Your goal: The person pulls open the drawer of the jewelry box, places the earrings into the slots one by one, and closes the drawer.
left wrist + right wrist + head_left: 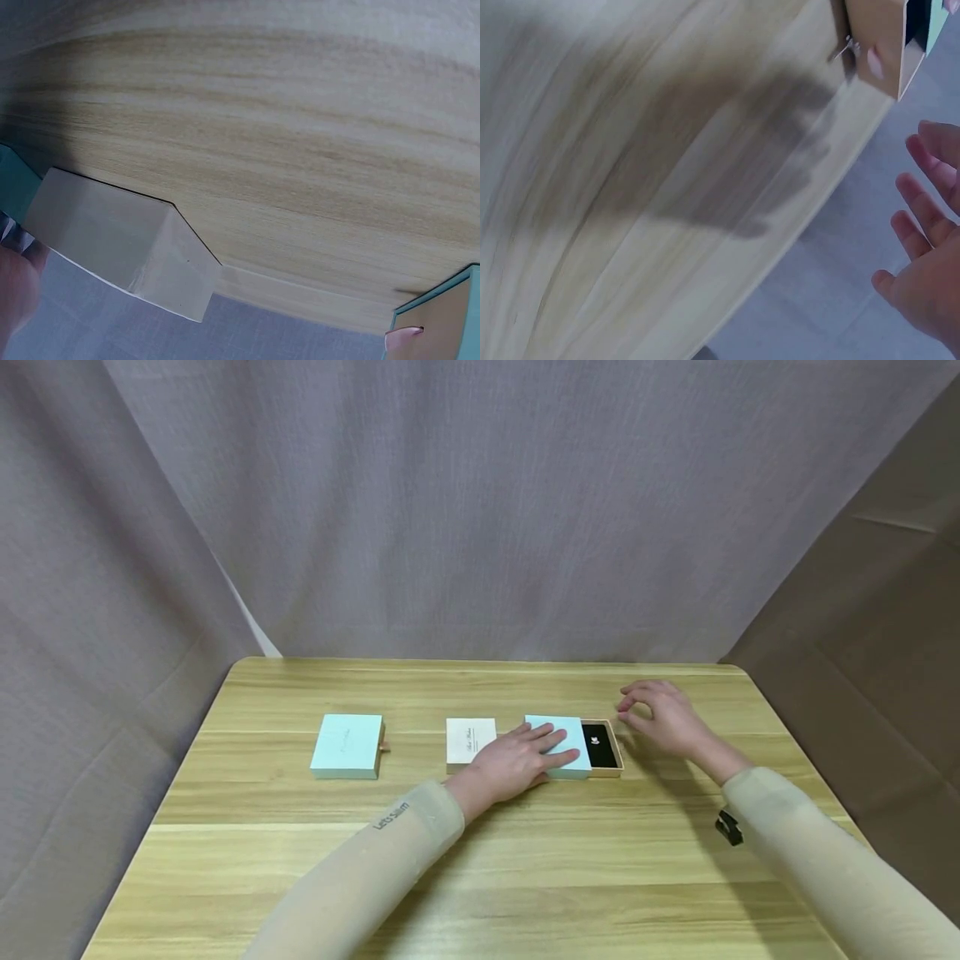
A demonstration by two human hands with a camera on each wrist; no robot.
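Note:
A mint drawer box lies on the table with its tan drawer pulled partway out to the right. Inside the drawer is a black insert with a small white mark or item on it. My left hand rests on the box's top, fingers spread. My right hand is raised just right of the drawer, its thumb and index finger bent towards each other with nothing visible between them. In the right wrist view its fingers are apart from the drawer, and a small shiny thing shows by the drawer's end.
A small white box with printed script stands left of the mint box, partly behind my left hand. Farther left lies a second mint drawer box, closed, with a pink pull tab. Grey curtains hang behind the wooden table.

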